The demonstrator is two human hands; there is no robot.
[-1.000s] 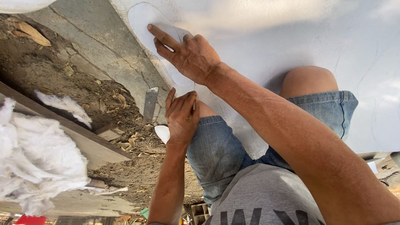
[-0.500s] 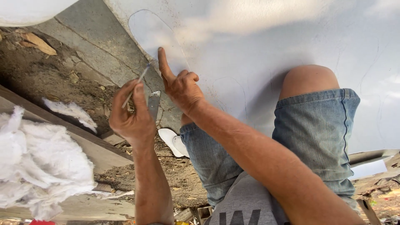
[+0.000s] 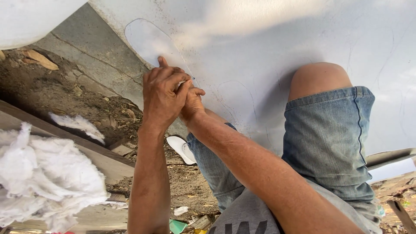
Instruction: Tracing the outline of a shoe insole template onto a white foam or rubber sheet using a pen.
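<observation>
The left hand [image 3: 164, 93] is lying with its fingers curled over the right hand [image 3: 191, 104], both pressing against the large white sheet [image 3: 268, 52] near its lower left edge. The left hand is covering most of the right, so whether either is grasping anything cannot be told; no tool or object is showing between the fingers. One fingertip of the left hand is touching the sheet just below a rounded outline [image 3: 147, 41] drawn on it.

The sheet is pale, matte and slightly speckled, and is filling the upper and right part of the view. Faint pencil-like lines are crossing it, including a second rounded outline [image 3: 236, 97] beside the right wrist; these lines are thin and hard to follow. The sheet's upper and right edges are running out of the picture.

The person's bare knee [image 3: 318, 78] and denim shorts [image 3: 329, 138] are resting against the sheet on the right, and a grey shirt [image 3: 251, 219] is cut off at the bottom.

Left of the hands, a grey concrete slab [image 3: 86, 56] is adjoining bare ground strewn with dry leaves [image 3: 41, 60]. A wooden plank [image 3: 86, 151] is running diagonally, with a heap of white fluffy fibre [image 3: 39, 177] lying on it. A small white oval cut-out [image 3: 181, 149] is lying on the ground below the wrists.
</observation>
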